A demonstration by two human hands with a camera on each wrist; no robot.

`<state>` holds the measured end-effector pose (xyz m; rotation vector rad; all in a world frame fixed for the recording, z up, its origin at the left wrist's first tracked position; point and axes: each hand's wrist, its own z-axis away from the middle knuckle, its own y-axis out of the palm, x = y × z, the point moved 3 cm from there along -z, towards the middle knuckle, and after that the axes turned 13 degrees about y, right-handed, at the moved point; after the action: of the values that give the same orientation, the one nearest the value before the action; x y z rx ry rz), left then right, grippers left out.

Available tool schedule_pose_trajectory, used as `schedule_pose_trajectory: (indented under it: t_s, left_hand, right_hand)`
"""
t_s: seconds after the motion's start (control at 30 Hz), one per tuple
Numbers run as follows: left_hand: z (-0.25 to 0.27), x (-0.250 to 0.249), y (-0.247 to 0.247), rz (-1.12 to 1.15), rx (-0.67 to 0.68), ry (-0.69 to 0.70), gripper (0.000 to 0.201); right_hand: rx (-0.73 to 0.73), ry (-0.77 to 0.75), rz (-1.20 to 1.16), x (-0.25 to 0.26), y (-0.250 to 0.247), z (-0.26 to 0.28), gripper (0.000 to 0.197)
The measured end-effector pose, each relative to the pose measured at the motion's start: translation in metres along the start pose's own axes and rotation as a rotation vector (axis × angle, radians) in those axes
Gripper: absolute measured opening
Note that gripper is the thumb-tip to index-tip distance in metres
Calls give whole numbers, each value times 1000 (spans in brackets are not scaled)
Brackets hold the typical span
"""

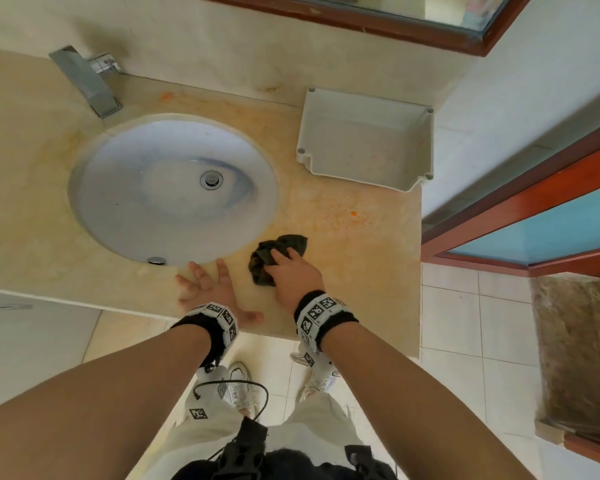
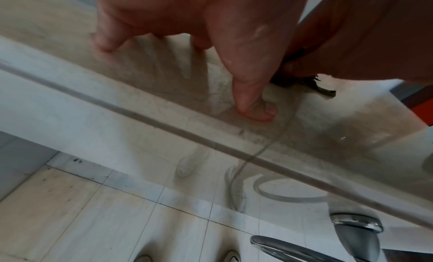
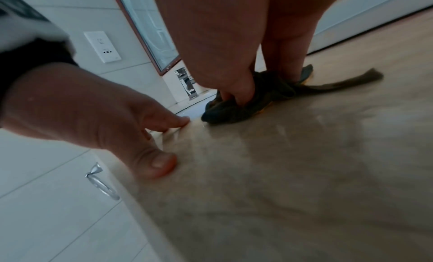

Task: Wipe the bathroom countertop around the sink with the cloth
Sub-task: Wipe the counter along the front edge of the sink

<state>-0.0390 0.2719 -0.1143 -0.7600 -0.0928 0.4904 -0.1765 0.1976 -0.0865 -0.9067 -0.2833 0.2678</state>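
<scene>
Wiping looks barely begun: orange stains remain on the glossy beige stone countertop point(image 1: 354, 285) at 12 and 3 o'clock of the round white sink point(image 1: 174, 188). Left hand point(image 1: 208, 289) spread flat at the sink's 6 o'clock, holding nothing. Right hand point(image 1: 293, 275) pinches the dark, crumpled, soft cloth point(image 1: 269, 252) at 4 o'clock. Rectangular grey plastic tray point(image 1: 426, 143) at 2 o'clock.

- A wood-framed mirror point(image 1: 430, 26) hangs on the far wall above a beige stone backsplash.
- Right of it, a plain white wall point(image 1: 534, 81) runs down to a red-brown wooden frame point(image 1: 520, 202) around blue glass.
- Pale square floor tiles point(image 1: 471, 323), with a brown mat point(image 1: 575, 351) at the right.
- Soft daylight throughout.
</scene>
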Motion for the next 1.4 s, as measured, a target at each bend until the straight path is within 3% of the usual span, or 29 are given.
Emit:
schedule_pose_trajectory:
  t_s: [0.13, 0.27, 0.37, 0.5, 0.73, 0.87, 1.03, 1.3, 1.4]
  left_hand:
    - [1, -1, -1, 4, 25, -14, 149]
    - [1, -3, -2, -8, 27, -28, 148]
    - [2, -4, -3, -1, 17, -32, 149]
    - [3, -5, -4, -1, 11, -28, 150]
    - [4, -3, -4, -14, 22, -21, 151]
    - [3, -4, -4, -21, 27, -37, 151]
    - [2, -4, -2, -24, 3, -50, 150]
    - [1, -3, -2, -46, -12, -64, 150]
    - [3, -5, -3, -54, -15, -78, 150]
  right_hand:
    - [30, -17, 19, -62, 6, 13, 51]
    - [-3, 165, 0, -160, 12, 34, 53]
    - [-29, 239, 16, -196, 10, 46, 50]
    - [0, 228, 37, -174, 7, 43, 49]
    - [45, -90, 62, -64, -8, 18, 45]
    - [48, -181, 76, -26, -10, 3, 44]
    - [52, -165, 35, -54, -12, 5, 50]
    - [-5, 78, -71, -167, -2, 32, 53]
    - [-15, 98, -72, -180, 2, 33, 53]
